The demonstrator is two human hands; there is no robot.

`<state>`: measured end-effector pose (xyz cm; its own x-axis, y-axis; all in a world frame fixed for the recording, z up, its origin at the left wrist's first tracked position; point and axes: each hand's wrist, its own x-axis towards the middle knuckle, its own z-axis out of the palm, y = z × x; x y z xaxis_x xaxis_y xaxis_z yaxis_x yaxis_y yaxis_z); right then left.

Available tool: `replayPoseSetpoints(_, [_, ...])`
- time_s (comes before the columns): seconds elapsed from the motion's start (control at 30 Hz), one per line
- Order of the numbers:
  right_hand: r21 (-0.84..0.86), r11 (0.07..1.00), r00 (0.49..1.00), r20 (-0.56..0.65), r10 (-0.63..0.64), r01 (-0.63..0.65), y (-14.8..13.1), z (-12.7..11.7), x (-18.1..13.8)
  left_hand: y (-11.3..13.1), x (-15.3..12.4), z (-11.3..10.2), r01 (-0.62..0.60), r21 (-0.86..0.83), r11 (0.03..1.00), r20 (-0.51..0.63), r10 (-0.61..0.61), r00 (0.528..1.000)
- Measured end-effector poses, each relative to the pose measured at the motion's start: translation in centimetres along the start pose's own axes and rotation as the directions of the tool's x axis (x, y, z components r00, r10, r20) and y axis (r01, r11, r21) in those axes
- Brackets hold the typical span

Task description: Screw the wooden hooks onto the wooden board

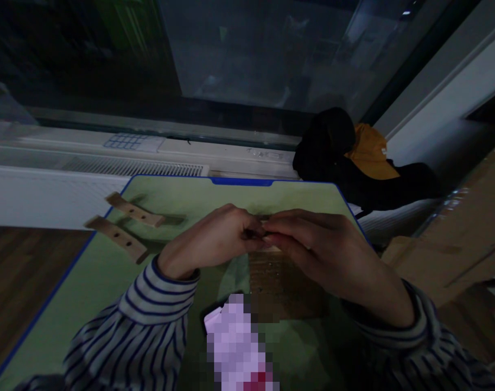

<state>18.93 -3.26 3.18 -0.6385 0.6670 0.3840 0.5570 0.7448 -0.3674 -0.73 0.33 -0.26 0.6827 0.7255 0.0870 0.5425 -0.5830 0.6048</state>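
My left hand point(225, 234) and my right hand point(321, 244) meet over the middle of the table, fingertips together. Both are closed in a pinch, and what they hold is hidden by the fingers and too dark to name. A sliver of pale wood shows just beneath the fingertips. Under my right hand lies a brown board point(282, 282) with small specks on it; its far part is covered by the hands. Two curved wooden pieces, a far one point(134, 209) and a nearer one point(117, 238), each with two dark holes, rest at the table's left edge, beyond my left wrist.
The green tabletop point(194, 201) has a blue rim. A lit phone point(235, 342), its screen pixelated, lies near the board. Behind are a radiator point(137, 165) and window; black things and an orange cap point(372, 149) sit back right. A cardboard box point(446, 239) stands right.
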Motion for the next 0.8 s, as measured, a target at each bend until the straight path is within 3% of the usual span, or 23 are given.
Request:
replayPoseSetpoints(0.13, [-0.072,0.997,0.999,-0.011,0.03,-0.03,-0.34,0.09,0.05,-0.04,-0.04,0.03,0.009,-0.046,0.999,0.058,-0.006,0.998])
replayPoseSetpoints(0.3, [-0.098,0.994,0.999,-0.015,0.042,-0.043,-0.28,0.1,0.06,0.28,0.18,0.19,0.003,0.0,1.0,-0.066,-0.003,0.998])
replayPoseSetpoints(0.43, [-0.086,0.996,0.999,-0.033,0.036,-0.039,-0.15,-0.1,0.0,0.41,0.38,0.26,-0.02,0.031,0.999,-0.093,0.023,0.995])
replayPoseSetpoints(0.67, [0.072,0.997,1.0,0.02,-0.016,0.015,-0.09,-0.62,-0.33,0.33,0.23,0.11,-0.017,0.036,0.999,-0.07,0.019,0.997])
replayPoseSetpoints(0.8, [0.031,0.999,0.999,0.045,0.009,-0.01,-0.14,-0.63,-0.22,0.49,0.09,0.1,-0.011,-0.012,1.0,0.018,0.012,1.0])
